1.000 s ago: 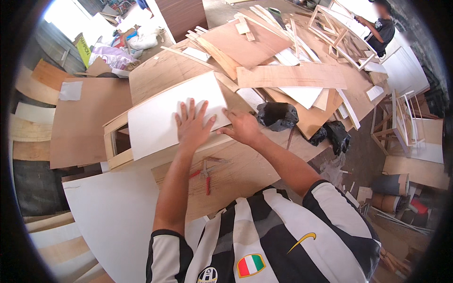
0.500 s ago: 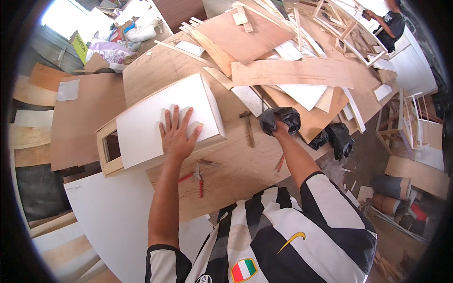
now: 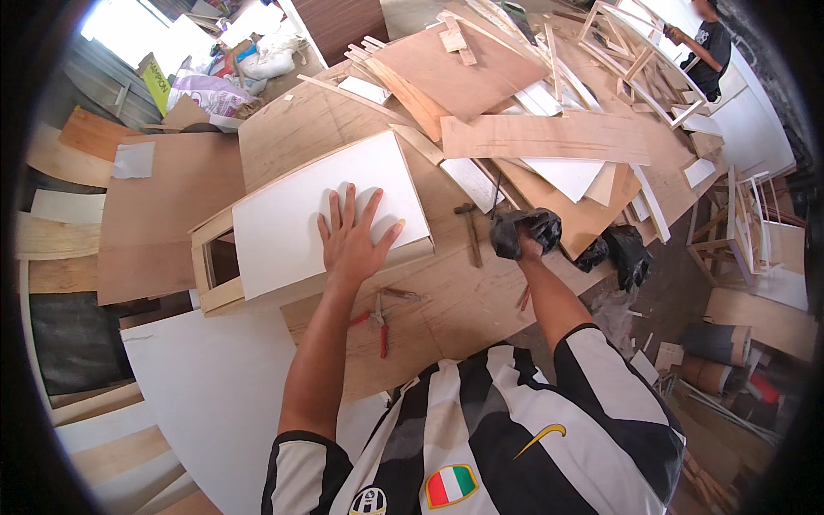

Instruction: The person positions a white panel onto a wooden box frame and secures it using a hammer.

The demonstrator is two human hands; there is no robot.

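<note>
My left hand lies flat, fingers spread, on a white panel atop a box-like wooden piece, whose open framed end shows at the left. My right hand reaches into a crumpled black plastic bag on the right, its fingers hidden inside. A hammer lies between the panel and this bag. Red-handled pliers rest on the plywood tabletop below the panel, beside a small tool. More black plastic sits right of the bag.
Stacked boards and strips cover the back of the table. A person in dark clothes stands among wooden frames at the upper right. More frames stand right of the table; boards lean at the left and sacks lie behind.
My right hand has left the white panel's right edge and moved right into the black bag. My left hand stays spread on the panel. The hammer has come into sight.
</note>
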